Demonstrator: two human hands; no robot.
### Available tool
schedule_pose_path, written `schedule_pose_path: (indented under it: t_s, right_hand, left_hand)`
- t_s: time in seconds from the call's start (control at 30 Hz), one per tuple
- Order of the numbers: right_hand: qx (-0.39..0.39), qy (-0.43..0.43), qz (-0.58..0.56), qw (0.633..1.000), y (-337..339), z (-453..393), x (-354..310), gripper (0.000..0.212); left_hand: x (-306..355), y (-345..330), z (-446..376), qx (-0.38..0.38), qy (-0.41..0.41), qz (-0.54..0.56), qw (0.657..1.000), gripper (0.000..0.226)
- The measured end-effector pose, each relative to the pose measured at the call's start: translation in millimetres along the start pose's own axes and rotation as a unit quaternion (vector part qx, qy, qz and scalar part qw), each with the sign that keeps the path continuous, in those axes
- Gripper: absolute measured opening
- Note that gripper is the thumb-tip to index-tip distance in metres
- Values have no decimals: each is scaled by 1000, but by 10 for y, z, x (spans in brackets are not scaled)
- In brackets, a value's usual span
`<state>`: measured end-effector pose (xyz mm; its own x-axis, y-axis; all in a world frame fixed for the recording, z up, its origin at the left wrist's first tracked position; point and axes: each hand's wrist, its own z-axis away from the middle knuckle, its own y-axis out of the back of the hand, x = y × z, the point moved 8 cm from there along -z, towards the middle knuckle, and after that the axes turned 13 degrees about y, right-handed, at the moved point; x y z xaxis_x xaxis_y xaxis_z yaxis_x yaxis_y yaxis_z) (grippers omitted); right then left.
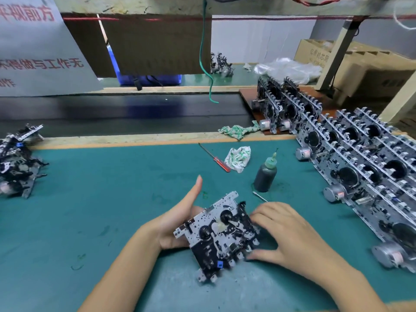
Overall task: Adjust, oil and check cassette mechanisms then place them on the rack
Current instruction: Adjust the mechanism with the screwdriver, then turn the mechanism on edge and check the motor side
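Both forearms reach in from the near edge of the bench (94, 194), and between them sits the cassette mechanism (219, 235), held just above the green mat close to the person. The left hand (177, 221) cradles it from beneath and behind, thumb pointing up and away and touching nothing; how the fingers lie under the plate is hidden. The right hand (283, 235) holds its right edge, fingers curled over the upper corner and thumb pressed against the lower side.

That plate faces up, tipped toward the person, its two black reel hubs showing. Its long axis runs on a slant from the far right corner down to the near left, and the end with the small blue part is the one nearest the person.

Judging by what lies around, the job is well under way. Rows of finished mechanisms stand upright on the rack (360, 163) at the right. A heap of other mechanisms (18, 161) lies at the left edge, probably waiting. This unit looks to be at the adjusting or checking stage, since neither hand has a tool: the oil bottle (265, 174) stands apart beyond the right hand, and the red-handled screwdriver (216, 159) lies farther off beside a crumpled rag (239, 157). Racking this one is still to come.
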<state>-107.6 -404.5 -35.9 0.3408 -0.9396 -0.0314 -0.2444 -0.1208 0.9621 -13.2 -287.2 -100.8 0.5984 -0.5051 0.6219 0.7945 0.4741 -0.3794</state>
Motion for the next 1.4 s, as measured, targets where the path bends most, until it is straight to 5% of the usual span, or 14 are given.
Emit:
schedule_pose_path:
  t_s: [0.13,0.2,0.23,0.3,0.37,0.63,0.87,1.07,1.4]
  right_hand:
    - [42,-44,-9,998,10,123,19,59]
    - [63,-66,-2,996,18,166,4,61]
    - [71,-83,-10,994,11,189,-1,60]
    - [80,-99,-16,992,-10,214,-28,58]
    - [91,-97,9,991,-19,208,-82,55]
    - [123,-54,93,987,28,195,-156,50]
    - [117,-27,43,992,-15,185,-177,54]
    - [138,-59,75,986,33,171,-169,50]
    - [121,-55,55,990,28,182,-176,49]
  left_hand:
    - [78,145,119,6,-38,37,999,103]
    - [123,299,272,124,-67,-28,990,103]
    - [170,409,398,245,-94,-119,958,102]
    - [228,413,708,455,-116,-346,812,101]
    - [104,206,771,489,-134,-506,697,94]
    - [29,-290,750,518,-308,-555,574,55]
    - [35,-281,773,571,-357,-511,534,60]
    - [10,-250,771,488,-383,-539,570,58]
    - [1,-221,779,472,-378,-532,593,53]
